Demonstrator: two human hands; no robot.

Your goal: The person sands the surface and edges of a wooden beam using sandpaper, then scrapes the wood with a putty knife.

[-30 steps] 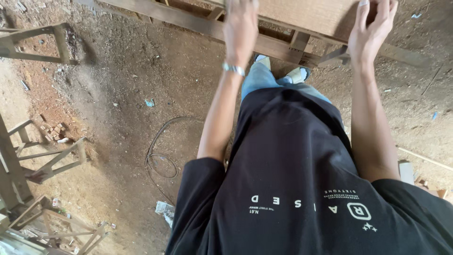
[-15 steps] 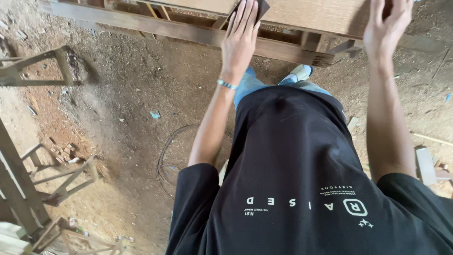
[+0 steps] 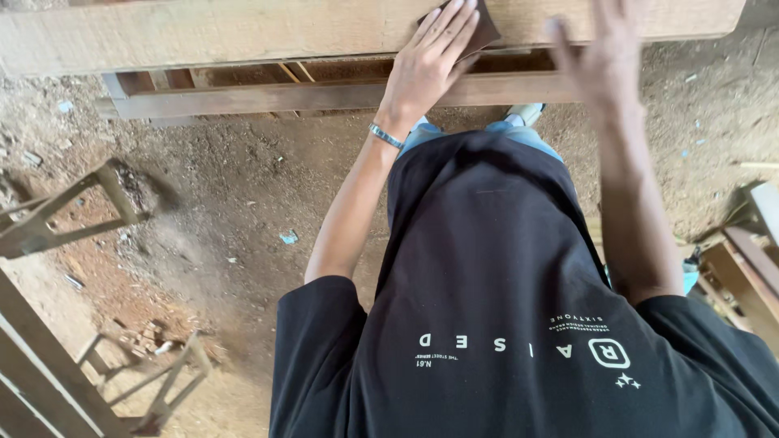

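Note:
A long pale wooden plank (image 3: 203,32) runs across the top of the view, with a darker wooden rail (image 3: 284,96) below it. My left hand (image 3: 434,61), a bracelet on its wrist, lies flat with its fingers pressing a dark sheet of sandpaper (image 3: 484,32) onto the plank's face. My right hand (image 3: 604,57) is blurred by motion, fingers spread, in front of the plank to the right of the sandpaper; it holds nothing. My black shirt fills the lower middle of the view.
The dirt floor (image 3: 227,211) is covered with sawdust and small scraps, among them a blue bit (image 3: 288,237). Wooden frames (image 3: 57,219) lie at the left and lower left (image 3: 154,381). More wooden pieces (image 3: 746,268) stand at the right edge.
The plank now sits lower and larger in view. My left hand stays on the sandpaper against the plank. My right hand has come off the wood and moves in a blur.

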